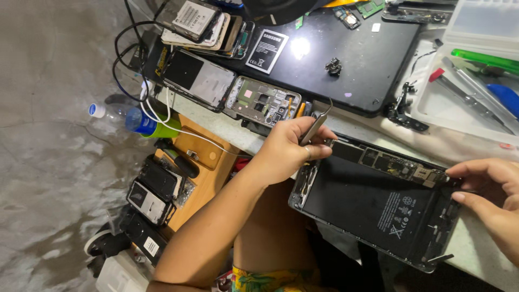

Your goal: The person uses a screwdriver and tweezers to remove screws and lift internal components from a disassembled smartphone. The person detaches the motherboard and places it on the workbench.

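Lying with its long axis slanting away rightward, the opened tablet (373,208) is steadied by the right hand (486,194), fingers loosely spread; metal tweezers (316,125) are pinched in the left hand (286,151) at its upper-left corner

A pale workbench (227,127) carries an opened tablet (373,203), a black mat (346,59), a clear tray (438,108) and phone frames (259,100).

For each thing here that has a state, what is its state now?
Opened black tablet: back cover off, battery and circuit board exposed, lying flat on table edge.
Metal tweezers: pinched in left hand, tips pointing up.
Right hand: fingers resting on tablet's right edge.
Silver phone frame: stripped, insides exposed.
Clear plastic bottle: on the floor, blue cap on.
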